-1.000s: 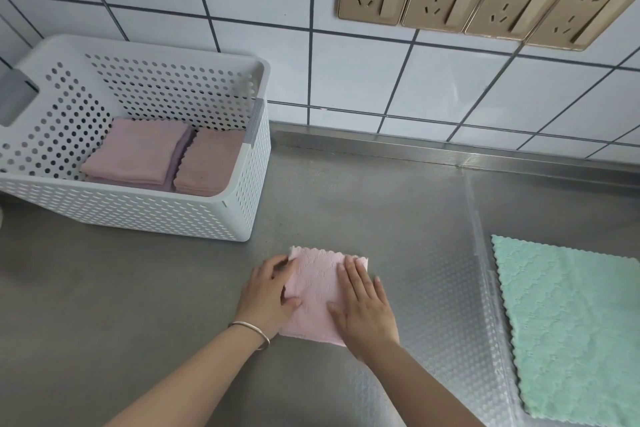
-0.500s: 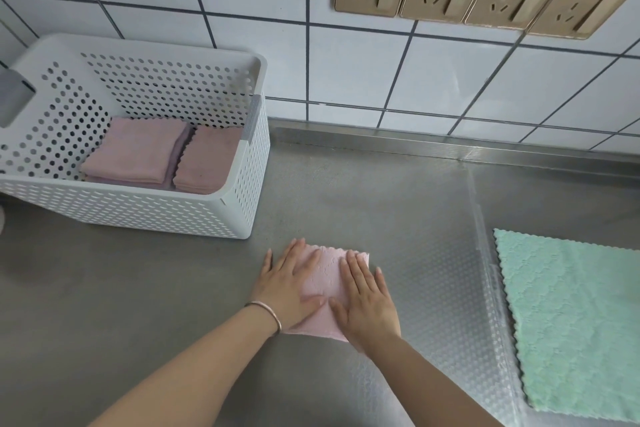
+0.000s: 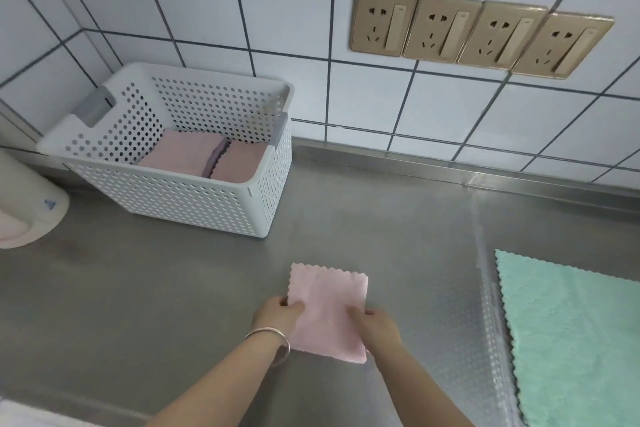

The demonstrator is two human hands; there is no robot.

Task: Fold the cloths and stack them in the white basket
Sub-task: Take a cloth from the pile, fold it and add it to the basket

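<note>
At lower centre of the frame, the left hand point(image 3: 278, 314) and right hand point(image 3: 377, 322), flat on the folded pink cloth point(image 3: 329, 312) a moment earlier, had each pinched a side edge, so the lift toward the white basket point(image 3: 180, 191) at upper left looked due. Small, square and scallop-edged, the cloth lay on the steel counter point(image 3: 138, 305).

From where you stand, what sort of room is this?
Probably a kitchen or utility area: a stainless steel counter, a white tiled wall with a row of gold sockets, and a white basket for cloths.
</note>
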